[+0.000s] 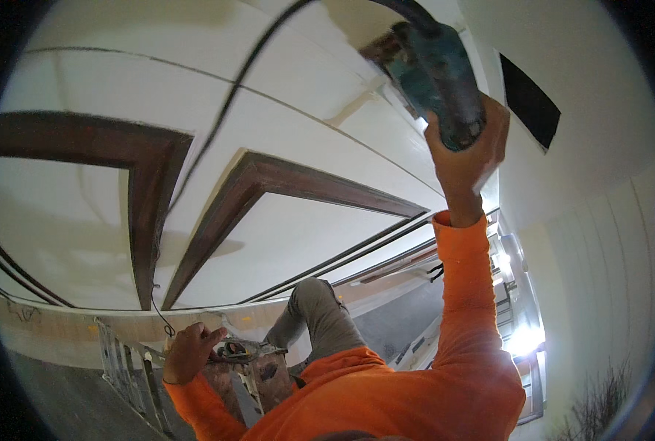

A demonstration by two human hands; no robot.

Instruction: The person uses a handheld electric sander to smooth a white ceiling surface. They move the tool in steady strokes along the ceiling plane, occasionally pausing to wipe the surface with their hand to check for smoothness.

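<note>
My right hand (467, 146), arm stretched up, grips a teal corded power tool (435, 88), which looks like an electric sander. The tool is blurred and sits near beige filler patches (355, 107) on the white panelled surface (305, 99); whether it touches cannot be told. A black cable (233, 88) arcs away from it to the left. Lower down, my left hand (191, 353) is curled at the top of a stepladder (253, 355), its fingertips partly hidden. Beside that hand, the ladder top carries a small roundish item (234, 348), too unclear to name.
Dark wood mouldings (255, 171) frame the white panels. A black rectangular opening (528, 102) is in the surface at upper right. A metal ladder part (134, 375) stands at lower left above the grey floor (62, 391). A bright light (526, 340) shines at right.
</note>
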